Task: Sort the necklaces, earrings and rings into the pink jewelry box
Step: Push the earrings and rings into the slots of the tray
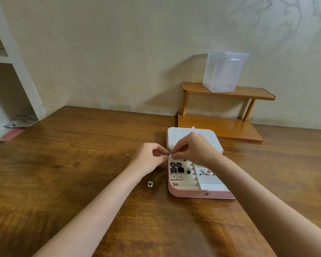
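Note:
The pink jewelry box (198,194) lies open on the wooden table, its white lid panel (176,133) tilted back. Black and white earrings (176,170) fill the left slots, and a pearl piece (207,172) lies in a right compartment. My left hand (148,158) and my right hand (193,147) meet over the box's back left corner, both pinching a small white earring (170,155). A square rhinestone earring (150,184) and a small gold piece (127,155) lie on the table left of the box.
A two-tier wooden shelf (228,93) stands behind the box against the wall, carrying a clear plastic container (222,71). White shelving (13,75) with papers stands at the far left.

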{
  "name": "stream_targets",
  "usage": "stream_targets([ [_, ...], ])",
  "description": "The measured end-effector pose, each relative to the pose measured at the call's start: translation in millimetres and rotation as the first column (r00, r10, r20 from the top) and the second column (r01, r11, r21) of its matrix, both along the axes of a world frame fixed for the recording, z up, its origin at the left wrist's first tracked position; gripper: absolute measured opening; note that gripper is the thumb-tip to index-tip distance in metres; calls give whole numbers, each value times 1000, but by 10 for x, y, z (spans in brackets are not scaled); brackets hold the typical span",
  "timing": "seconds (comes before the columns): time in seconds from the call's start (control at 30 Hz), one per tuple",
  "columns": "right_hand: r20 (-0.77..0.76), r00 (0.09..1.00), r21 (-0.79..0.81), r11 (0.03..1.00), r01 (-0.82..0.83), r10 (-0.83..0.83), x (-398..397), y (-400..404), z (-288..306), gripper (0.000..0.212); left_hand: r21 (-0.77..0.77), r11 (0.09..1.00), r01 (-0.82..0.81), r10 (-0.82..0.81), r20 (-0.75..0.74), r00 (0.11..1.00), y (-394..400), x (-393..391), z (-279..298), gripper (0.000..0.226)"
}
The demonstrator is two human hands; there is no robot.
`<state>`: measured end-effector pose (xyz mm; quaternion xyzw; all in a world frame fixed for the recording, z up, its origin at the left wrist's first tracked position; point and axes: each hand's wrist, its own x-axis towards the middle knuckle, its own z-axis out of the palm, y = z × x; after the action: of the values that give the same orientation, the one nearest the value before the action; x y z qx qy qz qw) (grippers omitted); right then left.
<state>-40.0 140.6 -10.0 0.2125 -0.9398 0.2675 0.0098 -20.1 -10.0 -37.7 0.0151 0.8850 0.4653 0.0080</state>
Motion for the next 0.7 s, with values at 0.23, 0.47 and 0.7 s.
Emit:
stream_targets([
  [0.23,-4,1000,68,998,0,0,2,-45,-69,14,-8,1000,7,-7,-3,1000,28,-4,6,11],
  [0.47,36,999,106,994,-19,15,-3,-51,-19,15,17,1000,8,-8,-1,1000,21,4,0,9],
  [0.7,5,1000,75,997,2,-3,-14,-69,-73,12,6,1000,10,-10,-8,1000,25,3,-7,11],
])
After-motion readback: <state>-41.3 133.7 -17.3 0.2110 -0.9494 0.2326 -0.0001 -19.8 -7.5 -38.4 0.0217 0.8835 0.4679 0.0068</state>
